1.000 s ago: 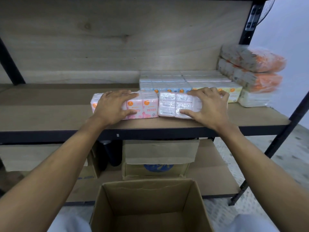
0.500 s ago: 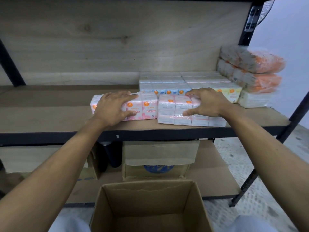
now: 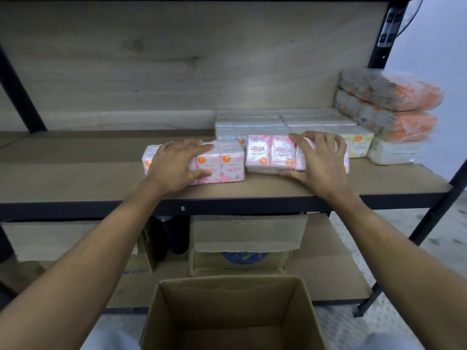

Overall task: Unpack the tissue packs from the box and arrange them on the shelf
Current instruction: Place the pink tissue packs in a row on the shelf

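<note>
An open brown cardboard box (image 3: 227, 296) stands nearest, below the black-framed wooden shelf (image 3: 75, 180). On the lower board stands a closed cardboard carton with a blue mark (image 3: 242, 243).

On the shelf's front part lie two pink film-wrapped tissue packs with orange dots, side by side and nearly touching. The left hand (image 3: 174, 168) rests on the left pink pack (image 3: 228, 164), fingers straight and flat along its top, thumb against the front face; its rose-scented label reads upright. The right hand (image 3: 319, 162) grips the right pink pack (image 3: 270, 155), spread fingers arched over the top, thumb at the front bottom edge; its label is upside down.

Behind lie pale blue-and-white packs (image 3: 250, 125), a yellow pack (image 3: 358, 146) and two stacked orange clear-wrapped bundles (image 3: 394, 97).
</note>
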`<state>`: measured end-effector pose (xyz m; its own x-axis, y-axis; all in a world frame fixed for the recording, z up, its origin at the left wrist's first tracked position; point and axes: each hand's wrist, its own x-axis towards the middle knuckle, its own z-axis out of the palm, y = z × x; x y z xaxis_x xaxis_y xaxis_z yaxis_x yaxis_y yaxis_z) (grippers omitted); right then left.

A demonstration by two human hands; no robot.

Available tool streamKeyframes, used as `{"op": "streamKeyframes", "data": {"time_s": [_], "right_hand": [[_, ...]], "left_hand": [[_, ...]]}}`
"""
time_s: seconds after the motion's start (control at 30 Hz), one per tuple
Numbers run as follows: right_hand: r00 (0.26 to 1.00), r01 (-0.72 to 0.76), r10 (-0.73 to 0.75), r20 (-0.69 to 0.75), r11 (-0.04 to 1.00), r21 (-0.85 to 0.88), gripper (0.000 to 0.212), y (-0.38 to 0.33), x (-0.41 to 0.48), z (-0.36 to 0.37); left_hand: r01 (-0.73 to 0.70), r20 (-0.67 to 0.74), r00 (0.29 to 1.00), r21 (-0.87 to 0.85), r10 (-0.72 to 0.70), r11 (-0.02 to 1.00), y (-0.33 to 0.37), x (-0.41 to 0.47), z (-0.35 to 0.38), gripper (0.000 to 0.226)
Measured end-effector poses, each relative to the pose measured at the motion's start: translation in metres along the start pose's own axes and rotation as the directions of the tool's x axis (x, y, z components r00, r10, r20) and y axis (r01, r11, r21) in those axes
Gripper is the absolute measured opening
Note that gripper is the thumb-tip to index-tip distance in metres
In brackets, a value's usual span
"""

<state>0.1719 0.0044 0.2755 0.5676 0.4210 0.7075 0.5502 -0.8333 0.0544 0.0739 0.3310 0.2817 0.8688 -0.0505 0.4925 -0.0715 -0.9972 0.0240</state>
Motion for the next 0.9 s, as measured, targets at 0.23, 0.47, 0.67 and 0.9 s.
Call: {"op": "streamKeyframes", "data": {"time_s": [0.23, 0.47, 0.67, 0.9], "right_hand": [[0.997, -0.005, 0.009, -0.077, 0.998, 0.056, 0.074, -0.008, -0.020, 0.000], [0.999, -0.033, 0.033, -0.038, 0.999, -0.003, 0.077, -0.014, -0.029, -0.001], [0.997, -0.051, 0.055, -0.053, 0.997, 0.061, 0.071, -0.011, -0.031, -0.009], [0.927, -0.366, 0.361, 0.102, 0.808, 0.463, 0.085, 0.034, -0.029, -0.031]], "left_hand": [[-0.008, -0.005, 1.000, 0.007, 0.008, 1.000, 0.000, 0.000, 0.001, 0.070], [-0.004, -0.003, 1.000, -0.008, 0.004, 1.000, 0.001, -0.001, 0.000, 0.069], [0.000, -0.013, 1.000, -0.012, 0.000, 1.000, 0.003, -0.002, -0.001, 0.065], [0.008, -0.007, 1.000, 0.002, -0.008, 1.000, 0.002, 0.000, 0.000, 0.064]]}}
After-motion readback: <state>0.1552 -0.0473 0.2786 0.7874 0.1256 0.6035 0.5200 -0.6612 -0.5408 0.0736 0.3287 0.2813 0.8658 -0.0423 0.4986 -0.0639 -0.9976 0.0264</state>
